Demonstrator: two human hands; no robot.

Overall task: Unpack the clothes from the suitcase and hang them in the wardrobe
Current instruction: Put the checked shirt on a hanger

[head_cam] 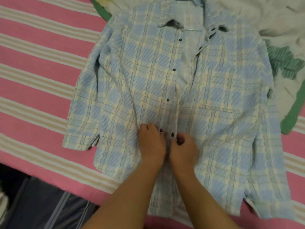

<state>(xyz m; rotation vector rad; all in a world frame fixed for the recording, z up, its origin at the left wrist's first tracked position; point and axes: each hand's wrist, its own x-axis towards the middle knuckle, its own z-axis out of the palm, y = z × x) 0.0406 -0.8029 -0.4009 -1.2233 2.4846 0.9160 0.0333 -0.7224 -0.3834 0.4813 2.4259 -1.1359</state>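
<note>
Both hands' fingers [162, 132] hide the shirt [165, 90] placket (grip unclear).

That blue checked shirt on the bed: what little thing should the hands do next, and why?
Probably finish fastening the button they are working on. The left hand and right hand pinch the shirt at its front opening by a low button, and the buttons above lie undone over a hanger.
</note>
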